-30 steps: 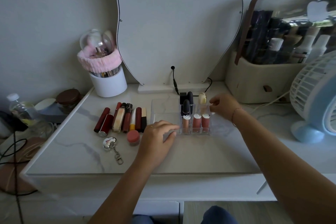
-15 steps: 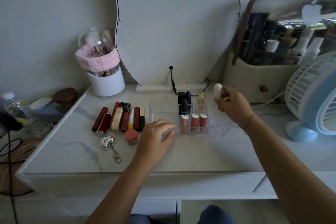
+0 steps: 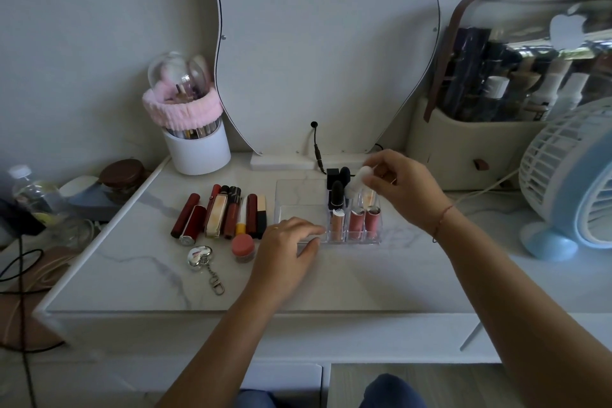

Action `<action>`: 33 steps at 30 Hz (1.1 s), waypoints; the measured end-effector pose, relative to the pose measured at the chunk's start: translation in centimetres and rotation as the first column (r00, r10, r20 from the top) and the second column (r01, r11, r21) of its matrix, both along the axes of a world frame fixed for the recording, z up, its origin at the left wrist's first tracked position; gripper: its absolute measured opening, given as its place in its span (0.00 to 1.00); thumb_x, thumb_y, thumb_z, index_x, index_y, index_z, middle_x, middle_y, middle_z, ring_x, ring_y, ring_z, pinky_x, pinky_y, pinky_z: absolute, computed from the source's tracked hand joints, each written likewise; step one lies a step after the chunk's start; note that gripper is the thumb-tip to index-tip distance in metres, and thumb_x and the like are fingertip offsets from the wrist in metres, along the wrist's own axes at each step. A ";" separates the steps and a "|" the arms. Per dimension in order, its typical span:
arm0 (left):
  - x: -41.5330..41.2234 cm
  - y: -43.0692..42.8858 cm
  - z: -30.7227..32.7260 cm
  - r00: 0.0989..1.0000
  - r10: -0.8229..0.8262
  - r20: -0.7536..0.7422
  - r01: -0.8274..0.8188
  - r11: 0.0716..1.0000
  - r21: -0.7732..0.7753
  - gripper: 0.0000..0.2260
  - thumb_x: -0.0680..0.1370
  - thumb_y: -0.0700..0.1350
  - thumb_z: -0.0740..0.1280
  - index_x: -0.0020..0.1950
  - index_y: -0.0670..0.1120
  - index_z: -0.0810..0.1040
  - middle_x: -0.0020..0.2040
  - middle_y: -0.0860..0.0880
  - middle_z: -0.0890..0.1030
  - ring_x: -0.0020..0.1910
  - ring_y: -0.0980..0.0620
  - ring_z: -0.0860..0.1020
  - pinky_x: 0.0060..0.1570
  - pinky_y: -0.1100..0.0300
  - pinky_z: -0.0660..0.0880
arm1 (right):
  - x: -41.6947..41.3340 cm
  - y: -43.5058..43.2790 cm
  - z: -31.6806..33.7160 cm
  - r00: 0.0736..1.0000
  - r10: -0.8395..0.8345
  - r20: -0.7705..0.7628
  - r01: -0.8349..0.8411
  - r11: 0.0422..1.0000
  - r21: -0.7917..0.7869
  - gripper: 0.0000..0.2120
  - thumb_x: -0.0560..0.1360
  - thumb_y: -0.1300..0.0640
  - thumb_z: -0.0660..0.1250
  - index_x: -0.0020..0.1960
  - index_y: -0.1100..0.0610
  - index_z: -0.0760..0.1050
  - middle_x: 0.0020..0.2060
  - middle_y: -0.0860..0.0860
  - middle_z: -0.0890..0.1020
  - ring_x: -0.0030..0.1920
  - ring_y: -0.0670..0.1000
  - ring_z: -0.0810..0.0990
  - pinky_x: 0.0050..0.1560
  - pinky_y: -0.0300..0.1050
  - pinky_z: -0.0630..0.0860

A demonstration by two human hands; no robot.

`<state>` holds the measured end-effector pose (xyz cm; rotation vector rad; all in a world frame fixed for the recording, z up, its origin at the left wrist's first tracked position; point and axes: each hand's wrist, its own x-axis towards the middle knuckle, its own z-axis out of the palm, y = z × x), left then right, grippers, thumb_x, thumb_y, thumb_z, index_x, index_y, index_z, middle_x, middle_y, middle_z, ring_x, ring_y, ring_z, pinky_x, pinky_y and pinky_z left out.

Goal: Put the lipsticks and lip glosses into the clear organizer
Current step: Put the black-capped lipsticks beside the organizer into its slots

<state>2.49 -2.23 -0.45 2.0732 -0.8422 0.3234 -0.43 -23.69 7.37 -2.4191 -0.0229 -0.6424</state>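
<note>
The clear organizer (image 3: 299, 194) sits mid-table below the mirror. Its right-hand slots hold pink lip glosses (image 3: 357, 221) and black lipsticks (image 3: 337, 193) standing upright. My right hand (image 3: 402, 188) holds a white tube (image 3: 358, 180) tilted over the back right slots. My left hand (image 3: 287, 250) rests flat against the organizer's front left edge, fingers spread. A row of loose lipsticks and glosses (image 3: 221, 214) lies to the left of the organizer, red, gold and black ones side by side.
A small pink pot (image 3: 243, 246) and a heart keychain (image 3: 199, 257) lie in front of the row. A white brush cup (image 3: 197, 146) stands back left. A cosmetics bag (image 3: 477, 142) and a blue fan (image 3: 569, 182) crowd the right side.
My right hand picked up the white tube beside the organizer, lifted it and has brought it leftward over the back right slots. My left hand stayed at the front edge.
</note>
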 end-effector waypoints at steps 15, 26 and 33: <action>0.0 0.0 -0.1 1.000 0.004 -0.001 -0.004 1.000 0.000 0.08 0.74 0.38 0.68 0.50 0.47 0.82 0.47 0.51 0.82 0.49 0.53 0.79 0.53 0.48 0.74 | 0.7 1.0 -1.4 0.996 -0.020 -0.091 0.009 0.993 -0.116 0.10 0.74 0.51 0.66 0.51 0.55 0.78 0.37 0.50 0.81 0.38 0.49 0.80 0.45 0.48 0.80; -0.1 0.1 0.1 1.000 -0.002 0.016 0.002 1.000 0.004 0.07 0.73 0.38 0.69 0.50 0.45 0.82 0.47 0.50 0.83 0.48 0.52 0.80 0.53 0.49 0.74 | -1.3 -3.5 -1.8 0.975 -0.221 -0.008 0.221 0.972 0.082 0.11 0.73 0.53 0.67 0.54 0.56 0.79 0.41 0.50 0.81 0.41 0.48 0.79 0.45 0.37 0.73; 0.0 0.0 0.0 1.000 0.001 0.022 -0.001 1.000 0.001 0.07 0.73 0.38 0.69 0.49 0.45 0.83 0.46 0.50 0.83 0.47 0.52 0.80 0.53 0.48 0.74 | -2.4 -9.2 -3.4 0.864 -0.453 -0.219 0.479 0.874 0.084 0.11 0.72 0.55 0.68 0.51 0.59 0.80 0.42 0.56 0.83 0.40 0.52 0.77 0.46 0.46 0.74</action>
